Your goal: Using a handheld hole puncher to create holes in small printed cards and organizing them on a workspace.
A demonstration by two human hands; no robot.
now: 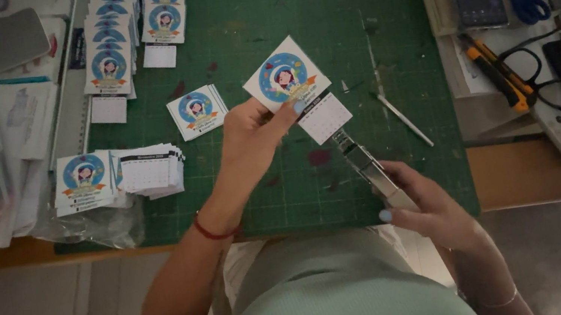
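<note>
My left hand (251,133) pinches a round-printed card (285,78) with a small calendar pad (324,117) at its 5 o'clock. My right hand (420,196) grips a stapler (367,166); the pad could slip crooked, loosely aligned.

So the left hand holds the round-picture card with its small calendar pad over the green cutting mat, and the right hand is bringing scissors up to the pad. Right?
Not quite: the head view shows the right hand holding a metal stapler, not scissors, its nose at the small calendar pad. The rest stands: the left hand holds the round-picture card over the green cutting mat.
</note>
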